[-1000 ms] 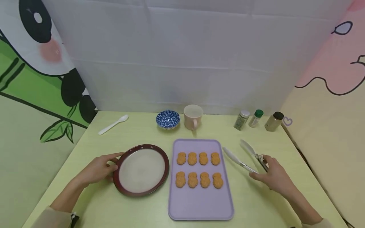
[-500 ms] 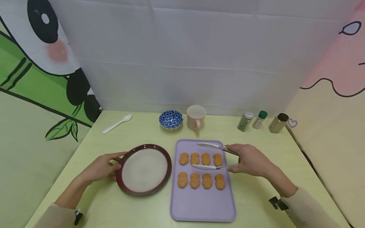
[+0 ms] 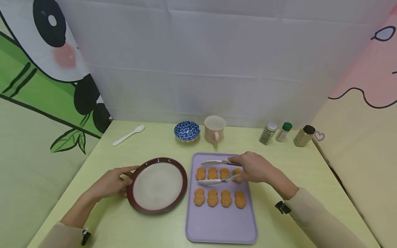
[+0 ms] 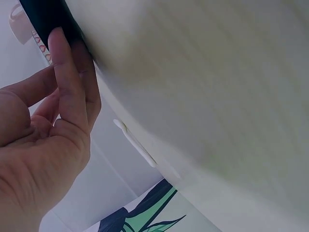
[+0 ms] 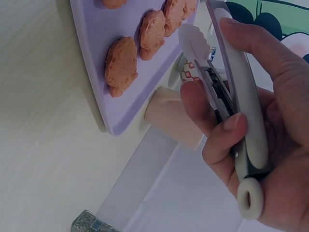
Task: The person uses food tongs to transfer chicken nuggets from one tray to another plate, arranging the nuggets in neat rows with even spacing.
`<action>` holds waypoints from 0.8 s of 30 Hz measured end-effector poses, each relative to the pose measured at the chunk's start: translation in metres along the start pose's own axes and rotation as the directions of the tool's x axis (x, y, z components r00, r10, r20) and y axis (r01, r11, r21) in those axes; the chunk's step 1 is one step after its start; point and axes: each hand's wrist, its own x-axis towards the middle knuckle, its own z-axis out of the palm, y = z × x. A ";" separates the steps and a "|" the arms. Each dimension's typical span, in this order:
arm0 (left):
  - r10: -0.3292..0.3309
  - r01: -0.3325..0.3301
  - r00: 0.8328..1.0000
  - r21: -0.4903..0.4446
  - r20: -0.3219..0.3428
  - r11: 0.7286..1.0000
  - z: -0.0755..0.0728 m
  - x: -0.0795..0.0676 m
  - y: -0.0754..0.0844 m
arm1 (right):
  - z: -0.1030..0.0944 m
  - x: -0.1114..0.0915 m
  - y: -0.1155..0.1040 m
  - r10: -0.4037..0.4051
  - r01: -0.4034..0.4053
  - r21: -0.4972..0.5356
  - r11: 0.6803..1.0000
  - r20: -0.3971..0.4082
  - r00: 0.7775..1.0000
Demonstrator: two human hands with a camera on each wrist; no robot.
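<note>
My left hand (image 3: 108, 184) holds the left rim of a round plate (image 3: 157, 186) with a dark red border and pale centre. From below, the left wrist view shows fingertips against the plate's dark underside (image 4: 46, 19). My right hand (image 3: 255, 167) grips metal tongs (image 5: 248, 111) with pale handles and white scalloped tips. The tongs' arms are spread and reach left over the upper row on a lilac tray (image 3: 221, 227). Two rows of golden-brown, crumb-textured nuggets (image 3: 212, 198) lie there. The rightmost nugget of the upper row is partly hidden by my right hand.
Behind the tray stand a blue patterned bowl (image 3: 187, 131) and a pink mug (image 3: 214, 129). A white spoon (image 3: 128, 135) lies at the back left. At the back right are a silver-lidded jar (image 3: 268, 133), a green-capped jar (image 3: 283, 132) and a black-lidded jar (image 3: 304, 136).
My right hand has carried the tongs leftward from beside the tray to above its upper row of nuggets. My left hand stays at the plate's rim, and the head view has shifted slightly.
</note>
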 end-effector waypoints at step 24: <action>-0.010 0.012 0.999 -0.040 0.046 0.999 -0.004 -0.001 0.000 | -0.006 0.051 -0.054 -0.033 0.032 -0.028 0.999 -0.041 0.999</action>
